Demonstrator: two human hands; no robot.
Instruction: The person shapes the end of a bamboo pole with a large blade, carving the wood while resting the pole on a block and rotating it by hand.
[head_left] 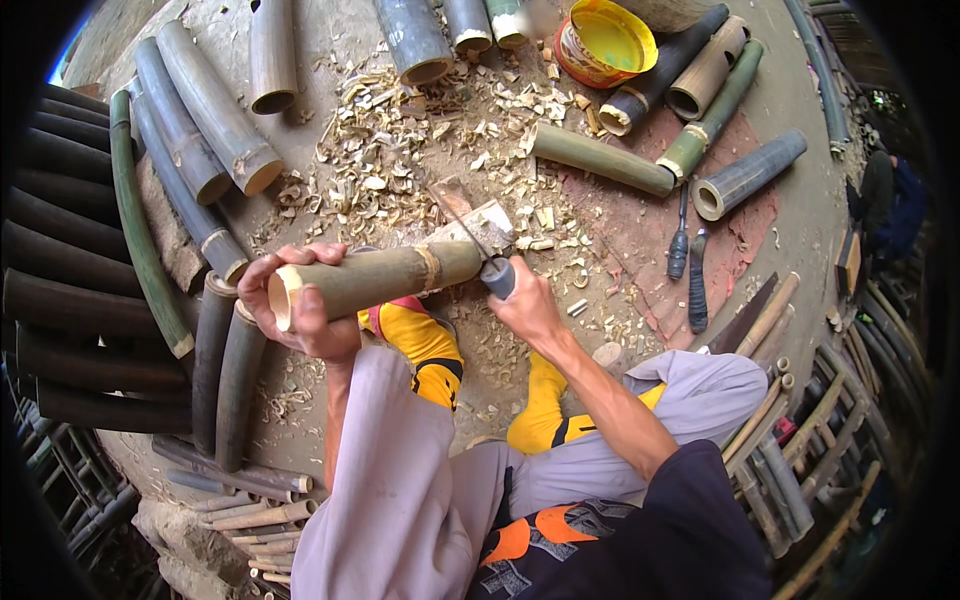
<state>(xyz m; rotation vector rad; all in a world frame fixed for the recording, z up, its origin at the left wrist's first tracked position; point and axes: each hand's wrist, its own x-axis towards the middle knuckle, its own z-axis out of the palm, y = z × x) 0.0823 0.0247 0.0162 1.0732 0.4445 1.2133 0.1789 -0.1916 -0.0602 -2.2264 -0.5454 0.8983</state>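
Observation:
My left hand (315, 300) wraps round the pale cut end of a greenish-brown bamboo tube (385, 285). The tube lies nearly level, with a ringed joint towards its far right end. In my right hand (528, 305) is a hand tool with a thick dark grey handle (498, 278). Its long, thin metal shaft (458, 214) points up and left, past the tube's right end; I cannot tell what kind of tip it has. Just beyond the tube, a pale wood block (478, 224) rests on the ground.
Wood shavings (370, 150) litter the ground. Bamboo tubes (215, 110) lie ahead and at left, beside dark stacked poles (80, 300). A yellow tub (605, 42) stands at the back. Two dark-handled tools (697, 282) lie right, near a saw blade (740, 320).

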